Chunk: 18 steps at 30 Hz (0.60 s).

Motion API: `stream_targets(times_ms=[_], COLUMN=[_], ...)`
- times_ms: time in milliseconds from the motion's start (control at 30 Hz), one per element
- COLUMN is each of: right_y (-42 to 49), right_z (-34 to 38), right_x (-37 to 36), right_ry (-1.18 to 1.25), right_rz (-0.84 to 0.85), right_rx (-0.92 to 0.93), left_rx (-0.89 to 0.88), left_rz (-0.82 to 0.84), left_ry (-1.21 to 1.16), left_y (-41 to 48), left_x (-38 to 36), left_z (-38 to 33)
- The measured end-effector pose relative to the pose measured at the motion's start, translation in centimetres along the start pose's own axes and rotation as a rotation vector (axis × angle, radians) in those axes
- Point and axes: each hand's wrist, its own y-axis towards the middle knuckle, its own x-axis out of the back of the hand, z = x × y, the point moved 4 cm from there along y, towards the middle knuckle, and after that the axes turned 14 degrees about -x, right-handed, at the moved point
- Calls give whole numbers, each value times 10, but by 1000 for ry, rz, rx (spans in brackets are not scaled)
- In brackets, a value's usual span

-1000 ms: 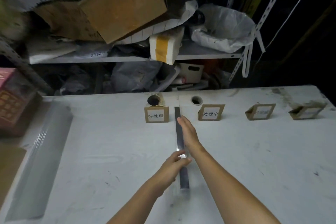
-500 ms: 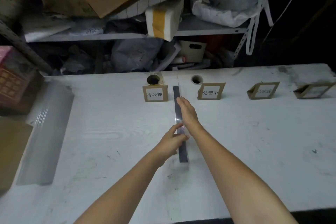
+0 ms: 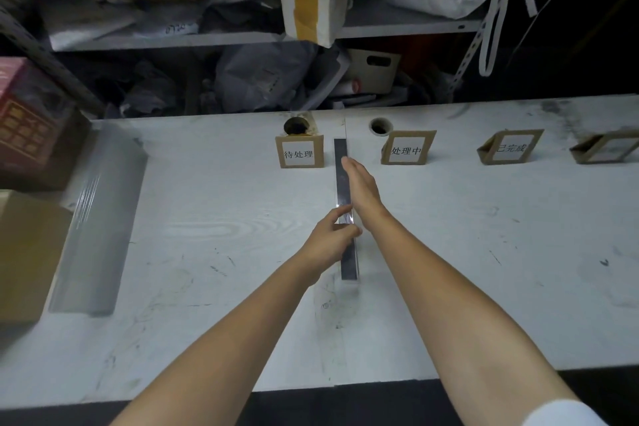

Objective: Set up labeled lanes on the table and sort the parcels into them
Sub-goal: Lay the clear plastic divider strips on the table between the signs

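A long dark strip point(image 3: 341, 166) lies front to back on the white table point(image 3: 207, 218), between the first label stand point(image 3: 299, 151) and the second label stand point(image 3: 407, 148). My right hand point(image 3: 361, 188) lies flat with fingers together along the strip's far half, pressing on it. My left hand point(image 3: 332, 242) pinches the strip near its middle with thumb and fingers. A third label stand point(image 3: 508, 147) and a fourth label stand point(image 3: 605, 148), tipped back, are further right. No parcel sits in the lanes.
A roll of clear film point(image 3: 100, 218) lies at the table's left, beside a brown carton point(image 3: 24, 252) and a pink box point(image 3: 27, 121). Two cable holes point(image 3: 295, 124) pierce the table's far edge. Shelves point(image 3: 380, 28) behind hold bags and boxes.
The camera has tilted down and drawn back, so the table's front edge shows. Both hands stay on the strip; the left hand's grip has shifted only slightly.
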Motion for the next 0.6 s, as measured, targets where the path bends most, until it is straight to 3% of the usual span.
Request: stream_targets(times_ms=[600], right_y=[-17], right_z=[14], right_x=[24], right_ry=[-113], right_rz=[-66], right_rx=[22], left_rx=[-34], left_rz=[-18], left_ry=[66], left_y=[-7], left_x=[-2], left_z=[-7])
